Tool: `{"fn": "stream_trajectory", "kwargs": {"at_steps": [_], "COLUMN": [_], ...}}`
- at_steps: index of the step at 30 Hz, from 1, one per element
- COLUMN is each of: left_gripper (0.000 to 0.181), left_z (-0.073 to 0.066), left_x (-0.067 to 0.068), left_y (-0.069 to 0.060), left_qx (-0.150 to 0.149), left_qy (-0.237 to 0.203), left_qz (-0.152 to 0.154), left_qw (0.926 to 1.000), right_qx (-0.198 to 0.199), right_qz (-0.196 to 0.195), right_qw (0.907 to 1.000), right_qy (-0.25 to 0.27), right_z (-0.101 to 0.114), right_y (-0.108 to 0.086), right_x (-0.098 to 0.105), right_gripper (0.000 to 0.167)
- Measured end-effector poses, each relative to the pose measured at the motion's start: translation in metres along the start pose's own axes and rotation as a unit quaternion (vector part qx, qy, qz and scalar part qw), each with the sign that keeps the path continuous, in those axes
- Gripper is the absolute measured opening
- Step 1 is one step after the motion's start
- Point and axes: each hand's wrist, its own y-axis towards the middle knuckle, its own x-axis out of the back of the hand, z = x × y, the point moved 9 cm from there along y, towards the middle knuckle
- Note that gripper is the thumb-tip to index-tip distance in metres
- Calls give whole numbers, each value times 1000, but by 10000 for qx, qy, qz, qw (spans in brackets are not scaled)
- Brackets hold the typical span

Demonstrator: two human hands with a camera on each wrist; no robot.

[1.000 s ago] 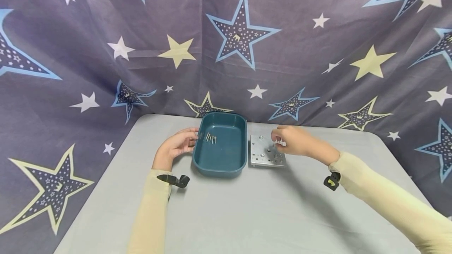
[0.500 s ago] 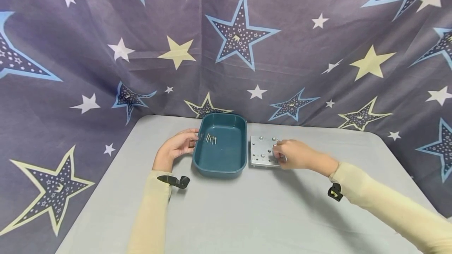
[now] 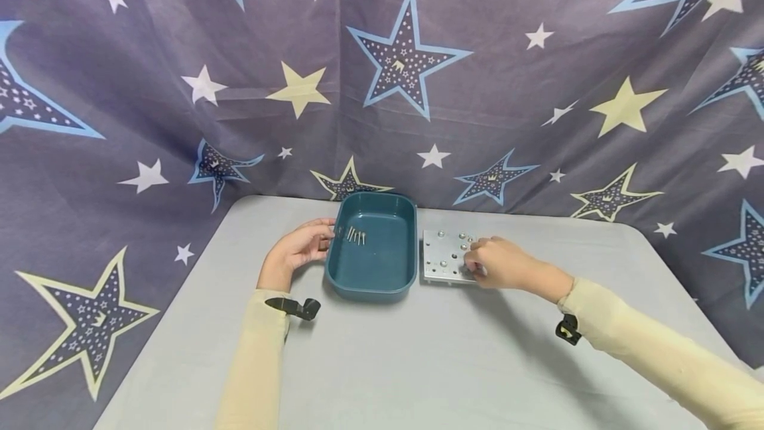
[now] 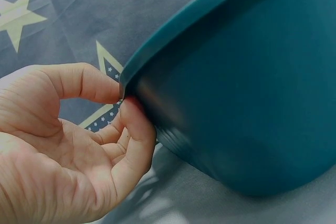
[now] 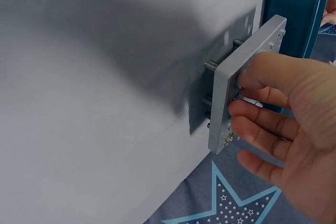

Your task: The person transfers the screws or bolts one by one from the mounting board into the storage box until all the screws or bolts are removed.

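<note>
A blue-green plastic tray (image 3: 382, 271) stands on the table, several slim screws (image 3: 356, 236) lying at the left inside it. My left hand (image 3: 300, 245) pinches its left rim between thumb and finger, seen close up in the left wrist view. Right of the tray sits a silver metal plate (image 3: 438, 252) with holes and several screws set in it; shanks (image 5: 211, 65) stick out beneath. At the plate's right side my right hand (image 3: 500, 263) pinches a small shiny screw (image 5: 252, 101) against the plate face. The fingers hide part of the screw and the plate's right edge.
A pale grey cloth covers the table (image 3: 382, 357). Behind it hangs a dark curtain (image 3: 513, 118) with stars. The tray and the plate stand side by side with a narrow gap between them.
My right hand moved from the plate's upper right down toward its lower right, then shifted slightly right, uncovering screws at the upper right. The left hand and tray stay in place.
</note>
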Motion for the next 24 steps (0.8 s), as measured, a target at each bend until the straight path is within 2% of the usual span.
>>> {"fn": "stream_trajectory", "kwargs": {"at_steps": [24], "left_gripper": [61], "left_z": [-1], "left_x": [0], "left_y": [-2], "left_qx": [-31], "left_qy": [32], "left_qz": [-22], "left_qw": [10000], "right_qx": [-38], "right_qz": [-45], "right_qw": [9971], "right_qy": [-762], "right_z": [6], "right_y": [3], "right_x": [-6], "right_gripper": [26]}}
